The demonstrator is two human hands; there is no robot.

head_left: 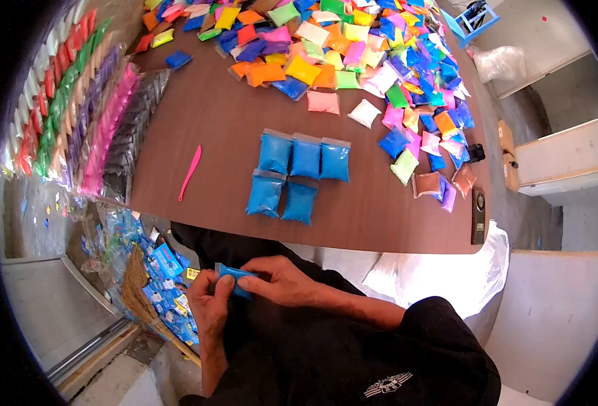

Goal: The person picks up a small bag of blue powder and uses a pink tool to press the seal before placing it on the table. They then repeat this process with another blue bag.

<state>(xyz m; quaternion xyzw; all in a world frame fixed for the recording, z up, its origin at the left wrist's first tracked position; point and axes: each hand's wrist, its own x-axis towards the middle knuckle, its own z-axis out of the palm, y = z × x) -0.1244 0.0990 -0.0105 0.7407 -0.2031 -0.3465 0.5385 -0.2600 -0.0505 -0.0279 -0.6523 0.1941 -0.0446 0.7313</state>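
A small clear packet filled with blue material [233,273] is held in front of my body, below the table's near edge. My left hand [210,301] pinches its left end, with the thumb on top. On the right side, my right hand [284,281] grips the same packet between thumb and fingers. Straight ahead on the table, several filled blue packets [305,158] lie flat in two rows, close together. To their left is a pink plastic knife-like tool [191,173], apart from both hands.
A large heap of multicoloured packets [339,47] covers the back and right of the brown table [211,122]. Strips of coloured packets [76,101] hang over the left edge. A dark device [478,216] lies at the right edge. A straw broom [140,287] and blue wrappers are below left.
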